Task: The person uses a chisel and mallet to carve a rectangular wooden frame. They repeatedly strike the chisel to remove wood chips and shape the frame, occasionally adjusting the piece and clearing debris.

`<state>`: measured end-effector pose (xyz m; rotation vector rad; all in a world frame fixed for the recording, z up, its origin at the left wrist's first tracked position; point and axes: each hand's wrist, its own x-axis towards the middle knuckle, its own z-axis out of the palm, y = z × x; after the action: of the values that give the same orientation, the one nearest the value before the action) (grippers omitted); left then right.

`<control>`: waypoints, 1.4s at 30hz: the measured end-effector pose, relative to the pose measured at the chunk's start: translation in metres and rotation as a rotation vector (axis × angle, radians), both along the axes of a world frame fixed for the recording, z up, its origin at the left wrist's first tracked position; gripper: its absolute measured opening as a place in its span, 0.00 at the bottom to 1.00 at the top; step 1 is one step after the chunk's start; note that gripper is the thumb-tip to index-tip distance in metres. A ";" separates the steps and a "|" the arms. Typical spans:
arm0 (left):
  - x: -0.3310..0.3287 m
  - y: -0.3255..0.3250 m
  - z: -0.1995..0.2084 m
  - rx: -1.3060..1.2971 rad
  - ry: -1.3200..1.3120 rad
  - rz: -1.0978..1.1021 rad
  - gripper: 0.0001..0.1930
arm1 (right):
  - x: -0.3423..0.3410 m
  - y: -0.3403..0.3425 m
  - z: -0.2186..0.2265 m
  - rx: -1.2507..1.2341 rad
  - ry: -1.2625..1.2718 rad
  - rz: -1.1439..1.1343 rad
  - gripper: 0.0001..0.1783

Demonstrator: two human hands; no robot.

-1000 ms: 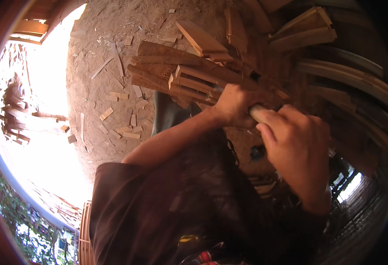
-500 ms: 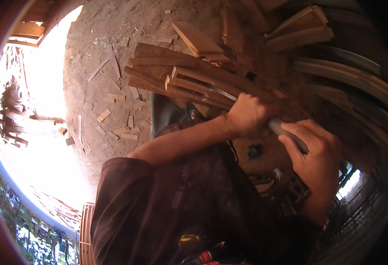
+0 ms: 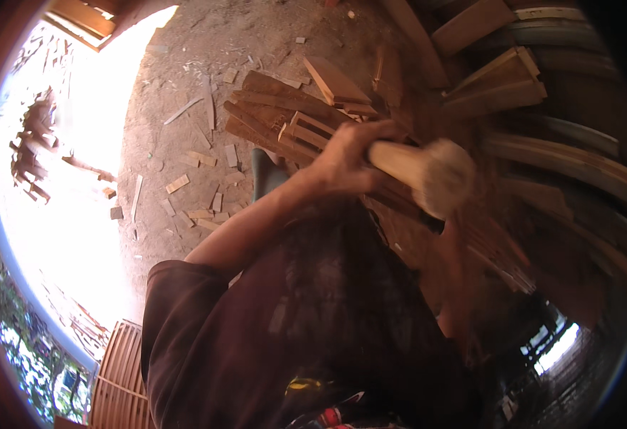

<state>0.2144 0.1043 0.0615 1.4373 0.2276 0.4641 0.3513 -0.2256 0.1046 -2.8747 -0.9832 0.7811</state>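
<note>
My left hand [image 3: 352, 159] is closed, its fingers wrapped round the thick pale handle of what looks like a wooden mallet [image 3: 442, 179]. The mallet's broad head is blurred and points to the right. Just beyond the hand, a slotted wooden piece [image 3: 306, 130] lies on a stack of brown boards [image 3: 260, 107], and hand and mallet cover its right part. My right hand is not visible. The grey-handled chisel does not show; it may be hidden.
Wood offcuts [image 3: 177, 184] and shavings litter the dirt floor on the left. Planks [image 3: 495, 84] and long curved boards [image 3: 563, 154] are piled at right. A slatted wooden piece [image 3: 120, 379] stands at lower left. Part of a green boot [image 3: 265, 175] shows beside the boards.
My right hand has left view and the grey-handled chisel no longer shows. My left hand has shifted left and up, and the mallet has appeared at it. The whole view has turned slightly.
</note>
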 end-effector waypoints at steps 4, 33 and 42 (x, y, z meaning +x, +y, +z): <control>-0.031 0.029 0.035 -0.044 0.338 0.189 0.12 | -0.002 -0.013 -0.017 0.092 -0.012 -0.014 0.41; 0.014 0.006 0.058 0.194 0.049 0.837 0.13 | 0.076 0.082 0.028 0.786 0.772 -0.293 0.08; 0.019 -0.008 0.046 0.146 0.119 0.855 0.12 | 0.068 0.125 0.038 0.972 0.779 -0.082 0.11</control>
<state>0.2334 0.0964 0.1071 1.4652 0.9354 1.1033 0.4194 -0.1005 0.1422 -1.5762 -0.7873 0.9345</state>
